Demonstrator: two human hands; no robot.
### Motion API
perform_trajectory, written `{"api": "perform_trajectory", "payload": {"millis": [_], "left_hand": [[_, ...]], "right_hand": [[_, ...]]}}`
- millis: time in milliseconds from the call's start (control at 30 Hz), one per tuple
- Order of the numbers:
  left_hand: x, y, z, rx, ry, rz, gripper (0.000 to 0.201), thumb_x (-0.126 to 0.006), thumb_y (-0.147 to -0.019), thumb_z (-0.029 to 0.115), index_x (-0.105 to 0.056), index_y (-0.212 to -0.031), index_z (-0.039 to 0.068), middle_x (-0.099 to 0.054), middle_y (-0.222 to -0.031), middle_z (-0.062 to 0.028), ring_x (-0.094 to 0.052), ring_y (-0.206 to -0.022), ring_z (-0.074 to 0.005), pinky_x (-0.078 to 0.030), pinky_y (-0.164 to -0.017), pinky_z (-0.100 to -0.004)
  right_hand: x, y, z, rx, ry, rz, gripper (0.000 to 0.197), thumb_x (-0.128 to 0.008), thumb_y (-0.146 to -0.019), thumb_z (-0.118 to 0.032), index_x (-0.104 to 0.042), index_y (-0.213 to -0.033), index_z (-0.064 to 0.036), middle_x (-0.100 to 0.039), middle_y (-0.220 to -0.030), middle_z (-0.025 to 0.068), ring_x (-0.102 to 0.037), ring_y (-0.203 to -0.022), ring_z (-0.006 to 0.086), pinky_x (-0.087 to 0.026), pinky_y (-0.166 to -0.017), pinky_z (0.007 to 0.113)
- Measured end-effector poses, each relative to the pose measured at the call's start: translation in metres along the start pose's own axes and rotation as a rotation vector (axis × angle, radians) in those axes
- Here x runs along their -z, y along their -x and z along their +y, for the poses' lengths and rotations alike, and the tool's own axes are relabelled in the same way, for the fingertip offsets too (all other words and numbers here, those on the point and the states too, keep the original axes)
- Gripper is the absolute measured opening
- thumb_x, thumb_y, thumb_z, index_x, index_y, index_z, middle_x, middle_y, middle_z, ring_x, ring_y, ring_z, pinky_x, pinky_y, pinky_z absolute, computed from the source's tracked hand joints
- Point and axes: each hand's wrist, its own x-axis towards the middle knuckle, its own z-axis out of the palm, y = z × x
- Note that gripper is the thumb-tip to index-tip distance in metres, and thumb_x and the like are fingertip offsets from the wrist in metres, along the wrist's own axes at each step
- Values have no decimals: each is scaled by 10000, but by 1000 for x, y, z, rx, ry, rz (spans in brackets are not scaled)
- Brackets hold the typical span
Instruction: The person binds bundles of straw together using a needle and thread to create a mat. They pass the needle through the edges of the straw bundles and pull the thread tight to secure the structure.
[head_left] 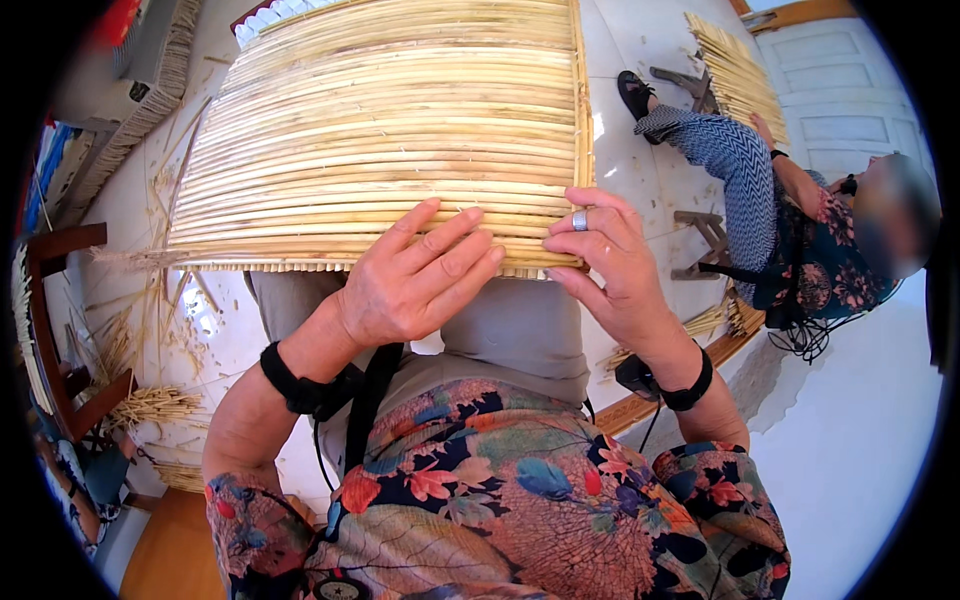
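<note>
A panel of pale yellow reed stalks (400, 120), laid side by side in close rows, rests over my lap and reaches away from me. My left hand (405, 285) lies on its near edge with the fingers stretched out over the nearest stalks. At the near right corner my right hand (618, 265), with a ring on one finger, grips the edge: the fingers bend over the top and the thumb presses at the stalk ends. A narrow upright strip of reed (582, 100) runs along the panel's right side. Its underside is hidden.
Loose stalks (155, 405) and scraps litter the tiled floor at left, beside a dark wooden frame (65, 250). At right a seated person (740, 180) has a hand on another reed panel (735, 75), near a white door (840, 90). More stalks (705, 322) lie by the wall.
</note>
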Motion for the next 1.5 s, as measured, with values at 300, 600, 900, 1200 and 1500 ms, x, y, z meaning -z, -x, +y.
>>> {"api": "perform_trajectory", "payload": {"millis": [300,600,900,1200,1500], "left_hand": [[0,-5,0,15,52,2,317,-723,-801,88,-672,-1107,25,-683,-1116,-105,-648,-1121,-290,-489,-981,-463],[-4,-20,-2,203,199,67,314,-757,-712,54,-668,-1013,51,-656,-999,-92,-649,-987,-297,-503,-879,-427],[8,-29,-2,258,307,-38,307,-726,-701,-8,-652,-997,20,-625,-979,-110,-579,-897,-307,-441,-791,-409],[13,-35,-1,211,309,-106,271,-685,-736,9,-640,-1004,1,-602,-961,-114,-557,-866,-299,-439,-750,-388],[12,-41,3,183,402,-130,345,-703,-689,-82,-621,-1018,-22,-598,-979,-155,-563,-837,-335,-472,-712,-404]], "right_hand": [[0,0,-1,-53,-29,6,306,-777,-695,-11,-636,-961,-68,-609,-1006,65,-541,-1178,329,-413,-972,441],[0,2,11,47,14,27,321,-778,-677,6,-627,-954,-49,-590,-1008,81,-542,-1182,336,-429,-962,448],[-12,22,25,-593,-759,447,396,-521,-1007,-307,-552,-1251,2,-619,-1019,79,-627,-972,193,-521,-780,316],[-18,20,17,-845,-1189,38,485,-334,-1064,-441,-559,-1119,-14,-607,-792,41,-582,-556,91,-468,-448,205],[-15,24,7,-908,-1271,83,481,-321,-1065,-431,-524,-1136,-1,-614,-843,85,-612,-576,134,-541,-451,249]]}}
